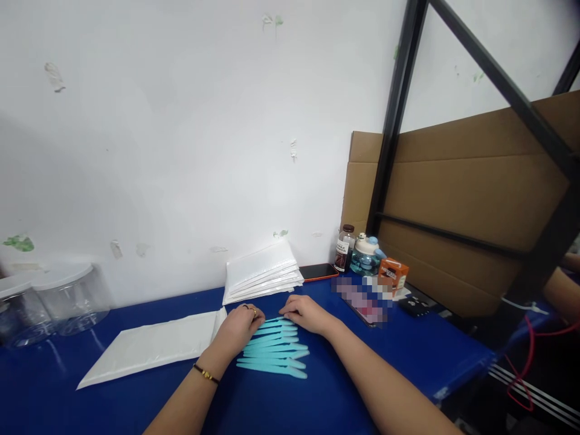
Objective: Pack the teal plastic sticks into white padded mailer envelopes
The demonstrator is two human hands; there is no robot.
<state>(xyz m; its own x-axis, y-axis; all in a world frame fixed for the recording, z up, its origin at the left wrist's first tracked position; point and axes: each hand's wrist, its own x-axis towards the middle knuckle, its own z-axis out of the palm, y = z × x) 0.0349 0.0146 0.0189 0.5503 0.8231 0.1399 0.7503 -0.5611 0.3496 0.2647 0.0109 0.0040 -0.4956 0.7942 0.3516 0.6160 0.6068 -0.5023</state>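
Several slim turquoise eyebrow razors lie side by side in a loose row on the blue table, thin ends left and broader ends right. My left hand, wearing a ring and a dark bracelet, has its fingers closed at the left end of the farthest razors. At the right end of the same top razor, my right hand pinches with thumb and forefinger; the exact contact is partly hidden. Left of my left hand lies a white padded envelope, its near-hand end partly behind my fingers.
Behind the razors leans a stack of white padded envelopes, beside a phone. A brown-capped bottle, a blue drinking bottle and an orange box stand right. Clear jars stand left. Another person's arm shows far right.
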